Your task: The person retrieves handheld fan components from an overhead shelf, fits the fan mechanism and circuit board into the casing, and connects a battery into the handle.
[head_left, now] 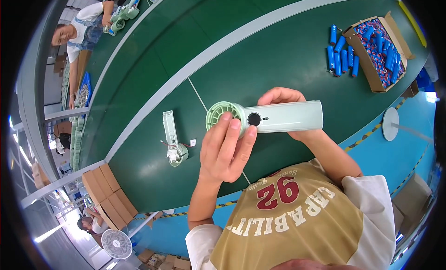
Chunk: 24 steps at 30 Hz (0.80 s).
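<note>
My left hand (222, 151) and right hand (282, 96) grasp the handheld fan (283, 117) (assembling, I'd judge); next needs steady alignment.

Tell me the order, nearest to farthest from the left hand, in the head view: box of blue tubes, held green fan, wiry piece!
1. Held green fan: touching the left hand.
2. Wiry piece: on the table, left of the hand.
3. Box of blue tubes: over at the right.

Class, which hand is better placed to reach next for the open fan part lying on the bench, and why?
Probably the left hand: it is nearer the open fan part, while the right hand supports the pale fan handle.
</note>
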Each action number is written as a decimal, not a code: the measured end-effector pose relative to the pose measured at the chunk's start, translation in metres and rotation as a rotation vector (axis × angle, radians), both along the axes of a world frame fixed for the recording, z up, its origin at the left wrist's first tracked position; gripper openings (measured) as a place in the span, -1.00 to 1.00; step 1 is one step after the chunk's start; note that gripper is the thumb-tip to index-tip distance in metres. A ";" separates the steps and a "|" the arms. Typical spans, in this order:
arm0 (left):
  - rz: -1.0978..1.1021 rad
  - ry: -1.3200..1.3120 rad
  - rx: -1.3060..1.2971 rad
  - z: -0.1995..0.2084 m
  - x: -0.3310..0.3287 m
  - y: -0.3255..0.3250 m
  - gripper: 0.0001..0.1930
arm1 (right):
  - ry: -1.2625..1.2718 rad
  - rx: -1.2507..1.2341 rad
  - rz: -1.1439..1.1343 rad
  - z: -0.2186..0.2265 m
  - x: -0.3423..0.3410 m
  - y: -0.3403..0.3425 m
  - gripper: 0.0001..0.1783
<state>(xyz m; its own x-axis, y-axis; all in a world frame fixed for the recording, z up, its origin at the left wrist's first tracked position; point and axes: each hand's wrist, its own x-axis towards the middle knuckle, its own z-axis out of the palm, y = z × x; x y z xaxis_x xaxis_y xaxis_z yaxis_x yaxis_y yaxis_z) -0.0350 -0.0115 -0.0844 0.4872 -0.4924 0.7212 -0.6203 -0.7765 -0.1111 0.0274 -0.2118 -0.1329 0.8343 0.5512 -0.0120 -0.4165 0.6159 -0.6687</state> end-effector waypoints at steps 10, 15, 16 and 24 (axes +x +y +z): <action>-0.008 0.066 -0.031 -0.010 0.002 0.005 -0.60 | 0.047 -0.008 0.023 -0.002 0.001 0.004 -0.44; 0.014 0.074 -0.075 -0.018 0.002 0.004 -0.61 | 0.092 -0.011 0.041 -0.004 0.002 0.003 -0.45; 0.021 0.101 -0.134 -0.019 0.003 0.002 -0.62 | 0.099 -0.021 0.060 -0.005 0.003 0.001 -0.44; 0.104 0.479 -0.654 -0.014 0.002 -0.011 -0.68 | 0.210 -0.095 0.043 0.013 0.006 0.001 -0.77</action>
